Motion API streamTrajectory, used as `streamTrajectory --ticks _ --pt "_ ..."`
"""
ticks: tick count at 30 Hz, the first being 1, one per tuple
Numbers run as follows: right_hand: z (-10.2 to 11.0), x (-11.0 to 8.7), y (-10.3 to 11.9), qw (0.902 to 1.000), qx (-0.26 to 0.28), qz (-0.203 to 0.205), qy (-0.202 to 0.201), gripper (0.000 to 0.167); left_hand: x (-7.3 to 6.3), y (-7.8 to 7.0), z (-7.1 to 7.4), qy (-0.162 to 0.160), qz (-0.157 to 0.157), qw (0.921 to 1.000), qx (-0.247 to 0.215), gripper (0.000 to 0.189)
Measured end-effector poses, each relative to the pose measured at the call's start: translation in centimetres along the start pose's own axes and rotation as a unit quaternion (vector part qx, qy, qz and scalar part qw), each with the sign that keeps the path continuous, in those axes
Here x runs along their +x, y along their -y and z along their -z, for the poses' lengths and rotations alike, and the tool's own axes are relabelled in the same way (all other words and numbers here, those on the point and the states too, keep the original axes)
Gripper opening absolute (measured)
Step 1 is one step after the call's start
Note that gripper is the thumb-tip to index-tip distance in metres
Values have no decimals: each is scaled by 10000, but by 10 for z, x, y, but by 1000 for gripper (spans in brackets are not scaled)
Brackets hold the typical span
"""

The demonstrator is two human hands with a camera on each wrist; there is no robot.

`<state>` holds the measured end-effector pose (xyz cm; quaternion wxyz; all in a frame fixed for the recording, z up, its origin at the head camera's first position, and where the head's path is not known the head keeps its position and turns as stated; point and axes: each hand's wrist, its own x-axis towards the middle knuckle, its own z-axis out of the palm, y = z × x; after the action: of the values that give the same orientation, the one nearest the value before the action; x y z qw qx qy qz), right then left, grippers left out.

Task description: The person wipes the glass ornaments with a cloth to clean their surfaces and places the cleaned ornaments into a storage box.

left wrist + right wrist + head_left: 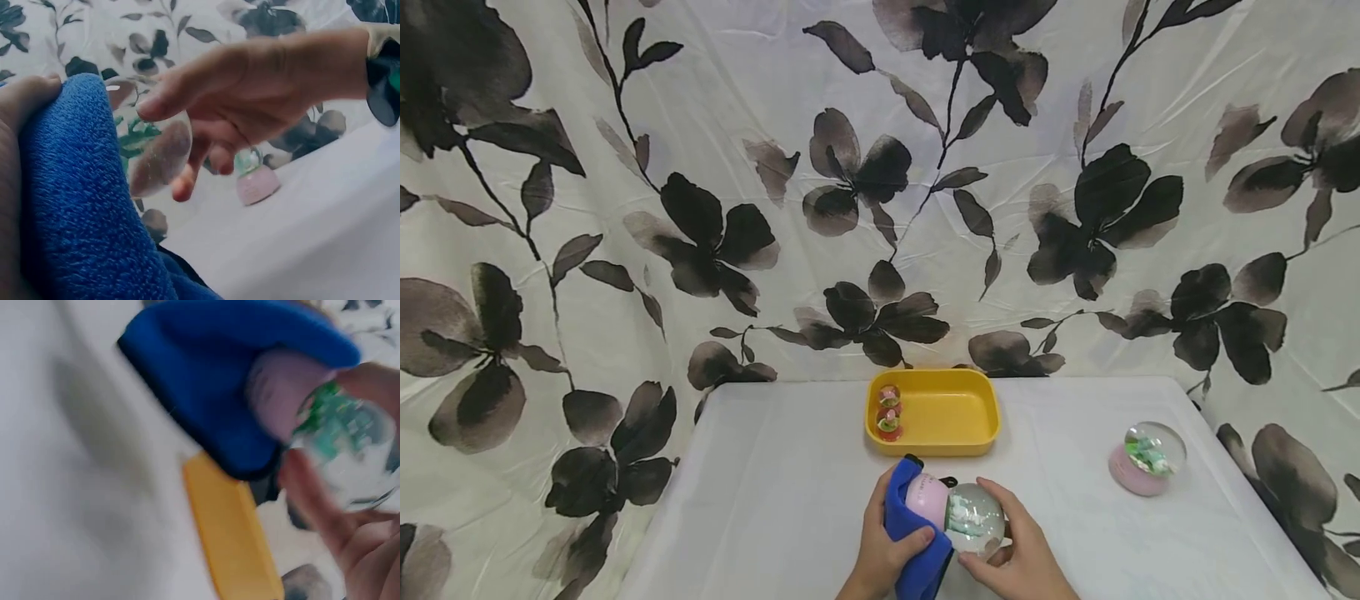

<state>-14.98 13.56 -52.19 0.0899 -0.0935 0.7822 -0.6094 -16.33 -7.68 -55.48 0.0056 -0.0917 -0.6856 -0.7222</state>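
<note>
Tipped on its side above the table's front, a snow globe [973,518] with a pink base and clear dome lies between both hands. My left hand [883,542] grips a blue cloth [917,575] wrapped about the base, thumb on the near side. At the dome, my right hand [1018,546] holds the glass between thumb and fingers. Green and white figures inside the dome show in the right wrist view, where the cloth [200,381] is folded round the pink base [284,394]. The base's underside is hidden by the cloth.
A second snow globe [1138,475] with a pink base stands at the right of the white table [760,500]. Behind the hands is a yellow tray [955,446], with small red and green trinkets [889,412] at its left end. A floral curtain [925,208] hangs behind.
</note>
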Motion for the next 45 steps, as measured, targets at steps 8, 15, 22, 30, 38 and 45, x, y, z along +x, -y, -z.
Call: streamTrajectory --ticks 8,15,22,30,38,45 --pt "1 4 -8 9935 -600 815 -518 68 2 -1 0 348 256 9990 69 78" --pt "-1 13 -1 9992 6 -137 -369 39 3 -2 1 573 -189 9981 150 81" --pt "-3 19 6 9963 147 -838 -109 43 5 -3 9 802 -806 9934 178 81" --pt "4 16 -10 9958 24 657 629 86 3 -1 12 212 -263 9994 6 73" --pt "4 19 -25 9772 -135 2116 104 80 -1 -1 11 503 269 9974 -432 70" --pt "6 23 -17 9922 801 893 339 57 0 -1 17 892 -105 9958 -147 75"
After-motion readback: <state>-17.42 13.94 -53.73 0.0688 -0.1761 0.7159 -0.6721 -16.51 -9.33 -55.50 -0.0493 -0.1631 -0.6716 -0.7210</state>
